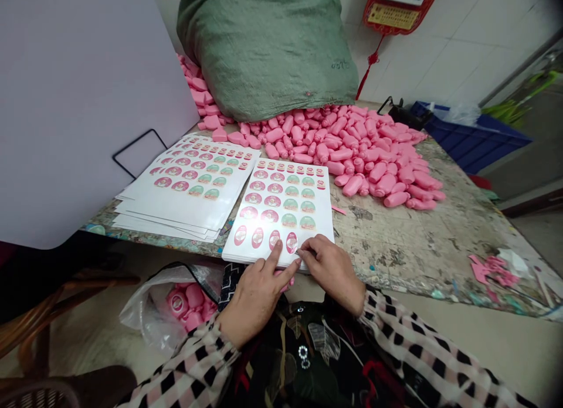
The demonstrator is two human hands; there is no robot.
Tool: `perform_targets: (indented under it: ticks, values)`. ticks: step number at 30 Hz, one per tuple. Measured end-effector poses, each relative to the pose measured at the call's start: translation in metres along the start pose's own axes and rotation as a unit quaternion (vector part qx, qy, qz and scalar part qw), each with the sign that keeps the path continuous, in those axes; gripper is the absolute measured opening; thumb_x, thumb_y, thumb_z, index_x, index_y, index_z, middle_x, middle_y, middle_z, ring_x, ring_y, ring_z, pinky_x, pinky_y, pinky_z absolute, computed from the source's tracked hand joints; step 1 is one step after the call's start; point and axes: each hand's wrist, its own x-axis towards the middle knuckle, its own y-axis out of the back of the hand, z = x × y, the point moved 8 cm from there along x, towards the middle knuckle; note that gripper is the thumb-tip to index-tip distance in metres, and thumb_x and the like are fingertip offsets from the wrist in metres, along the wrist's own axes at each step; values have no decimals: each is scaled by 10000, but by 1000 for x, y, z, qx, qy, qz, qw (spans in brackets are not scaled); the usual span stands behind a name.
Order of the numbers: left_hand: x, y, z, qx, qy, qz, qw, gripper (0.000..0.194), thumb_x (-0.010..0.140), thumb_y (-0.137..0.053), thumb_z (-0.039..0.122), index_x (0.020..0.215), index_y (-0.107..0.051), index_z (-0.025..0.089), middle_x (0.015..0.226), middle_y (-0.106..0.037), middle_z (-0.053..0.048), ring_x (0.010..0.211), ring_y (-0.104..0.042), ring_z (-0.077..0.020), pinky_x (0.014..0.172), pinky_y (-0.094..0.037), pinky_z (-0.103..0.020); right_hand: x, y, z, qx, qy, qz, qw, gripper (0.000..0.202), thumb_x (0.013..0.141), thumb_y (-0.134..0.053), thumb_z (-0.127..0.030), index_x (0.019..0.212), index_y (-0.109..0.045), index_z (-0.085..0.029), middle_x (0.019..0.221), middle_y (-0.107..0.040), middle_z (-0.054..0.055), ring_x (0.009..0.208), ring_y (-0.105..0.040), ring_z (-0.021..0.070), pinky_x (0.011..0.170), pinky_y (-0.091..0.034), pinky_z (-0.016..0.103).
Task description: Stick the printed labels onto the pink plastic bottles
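A sheet of stickers [281, 204] with pink, green and oval labels lies on top of a stack at the table's front edge. My left hand [257, 293] rests at its lower edge, index finger and thumb stretched over the sheet while the other fingers curl under. Partly hidden beneath the thumb is a pink plastic piece [288, 284], seemingly inside that hand. With thumb and index finger pinched together, my right hand [334, 273] grips the edge of the rightmost oval sticker [291, 242] in the bottom row.
More sticker sheets [193, 191] are fanned to the left. Behind is a large heap of pink plastic pieces [343, 141] under a green sack [268, 50]. A bag of pink pieces [191, 305] stands below the table. Pink scraps [495, 271] and a blue crate [479, 139] are right.
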Motion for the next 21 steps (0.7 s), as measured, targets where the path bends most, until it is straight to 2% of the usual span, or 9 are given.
perform_targets:
  ticks: [9,21]
  values:
    - [0,0,0,4,3,4,1000,565,834,-485,187,1352,-335,359,1464,-236,-149,887,-543,-214,750,-461,-374,0,2,5,-19,-41,25,999,178,874,-453,-323,809,-585,-222,835,-585,9,731,-532,134,593,-293,248]
    - [0,-3,0,8,6,12,1000,551,837,-479,203,1347,-347,367,1462,-255,-135,870,-539,-215,739,-454,-374,19,1,6,-55,-58,50,996,202,895,-411,-344,857,-576,-233,864,-576,23,746,-537,148,595,-291,258]
